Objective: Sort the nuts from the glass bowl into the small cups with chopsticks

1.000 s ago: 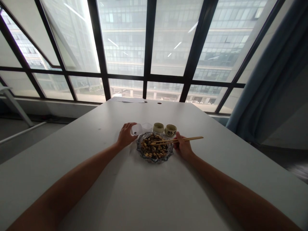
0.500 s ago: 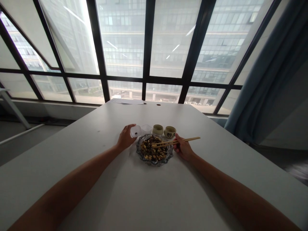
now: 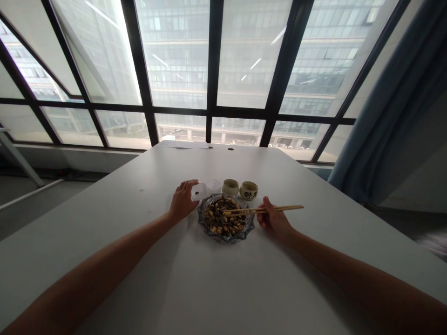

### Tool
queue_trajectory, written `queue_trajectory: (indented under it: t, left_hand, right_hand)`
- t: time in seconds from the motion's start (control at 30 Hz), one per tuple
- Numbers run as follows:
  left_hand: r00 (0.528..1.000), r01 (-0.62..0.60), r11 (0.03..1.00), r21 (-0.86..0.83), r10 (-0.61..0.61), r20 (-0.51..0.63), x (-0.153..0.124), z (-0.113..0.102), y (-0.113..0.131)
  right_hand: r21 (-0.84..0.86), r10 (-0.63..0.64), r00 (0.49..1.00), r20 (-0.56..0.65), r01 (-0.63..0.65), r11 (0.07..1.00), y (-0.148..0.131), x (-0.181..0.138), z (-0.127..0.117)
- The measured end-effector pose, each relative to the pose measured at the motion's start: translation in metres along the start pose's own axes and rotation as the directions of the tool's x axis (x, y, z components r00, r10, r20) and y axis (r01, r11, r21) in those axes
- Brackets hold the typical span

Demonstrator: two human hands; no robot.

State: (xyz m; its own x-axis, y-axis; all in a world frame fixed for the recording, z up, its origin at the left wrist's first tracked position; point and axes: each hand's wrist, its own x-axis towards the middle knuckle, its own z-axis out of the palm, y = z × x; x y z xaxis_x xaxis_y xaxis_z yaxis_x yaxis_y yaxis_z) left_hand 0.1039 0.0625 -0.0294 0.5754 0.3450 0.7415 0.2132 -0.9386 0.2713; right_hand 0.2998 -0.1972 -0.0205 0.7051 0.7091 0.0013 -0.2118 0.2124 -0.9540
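My right hand is closed around a pair of wooden chopsticks, whose tips reach over the nuts and seeds in a scalloped glass bowl. Whether the tips pinch a nut is too small to tell. My left hand grips a small white translucent cup, tilted, with one dark seed-like piece in it, just left of the bowl. Beside that cup, behind the bowl, is a second translucent white cup.
Two pale green ceramic cups stand behind the bowl: a plain one and one with dark characters. Sheets of paper lie at the far end of the white table. Windows rise beyond; a blue curtain hangs at right.
My right hand has moved a little right and down with the chopsticks, their tips shifting slightly right over the bowl. My left hand keeps its hold on the tilted cup.
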Motion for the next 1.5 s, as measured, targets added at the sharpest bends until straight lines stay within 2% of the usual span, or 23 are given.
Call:
queue_trajectory:
  t: [0.13, 0.27, 0.5, 0.6, 0.7, 0.83, 0.9, 0.97, 1.17, 1.4, 1.5]
  left_hand:
    - [0.999, 0.044, 0.999, 0.012, -0.043, -0.019, 0.000, -0.001, -0.001]
    - [0.992, 0.124, 0.992, 0.011, -0.123, -0.039, 0.000, 0.000, -0.005]
    - [0.964, 0.263, 0.965, -0.022, -0.264, -0.042, -0.001, 0.006, -0.015]
    - [0.959, 0.278, 0.960, -0.034, -0.280, -0.050, -0.002, 0.007, -0.016]
    - [0.961, 0.270, 0.962, -0.036, -0.272, -0.048, -0.001, 0.007, -0.017]
    - [0.975, 0.221, 0.971, -0.090, -0.223, -0.019, -0.001, 0.007, -0.018]
    - [0.980, 0.194, 0.972, -0.130, -0.198, -0.012, -0.001, 0.007, -0.019]
    - [0.983, 0.179, 0.972, -0.152, -0.183, -0.010, -0.002, 0.008, -0.018]
    - [0.990, 0.131, 0.979, -0.155, -0.137, -0.025, -0.001, 0.006, -0.013]
    - [1.000, -0.029, 0.996, -0.080, 0.028, -0.007, 0.001, -0.001, -0.003]
    - [0.998, -0.056, 0.997, -0.059, 0.055, -0.014, 0.002, -0.001, -0.002]
  right_hand:
    - [0.038, -0.075, 0.996, -0.056, 0.078, 0.996, 0.001, -0.008, 0.000]
    - [-0.022, -0.178, 0.983, -0.046, 0.178, 0.984, 0.004, -0.017, -0.001]
    - [-0.179, -0.414, 0.910, -0.031, 0.403, 0.898, 0.001, -0.028, 0.000]
    - [-0.263, -0.499, 0.866, 0.029, 0.488, 0.832, 0.001, -0.035, 0.002]
    - [-0.334, -0.560, 0.816, 0.144, 0.572, 0.749, 0.001, -0.041, 0.002]
    - [-0.397, -0.635, 0.721, 0.278, 0.688, 0.608, 0.000, -0.044, 0.001]
    - [-0.408, -0.649, 0.699, 0.299, 0.709, 0.575, -0.001, -0.044, -0.001]
    - [-0.423, -0.641, 0.708, 0.297, 0.699, 0.577, -0.001, -0.043, -0.002]
    - [-0.452, -0.579, 0.783, 0.226, 0.611, 0.650, -0.001, -0.041, -0.004]
    - [-0.395, -0.545, 0.828, 0.135, 0.549, 0.737, -0.003, -0.040, 0.004]
    - [-0.343, -0.504, 0.860, 0.078, 0.498, 0.797, 0.000, -0.036, 0.004]
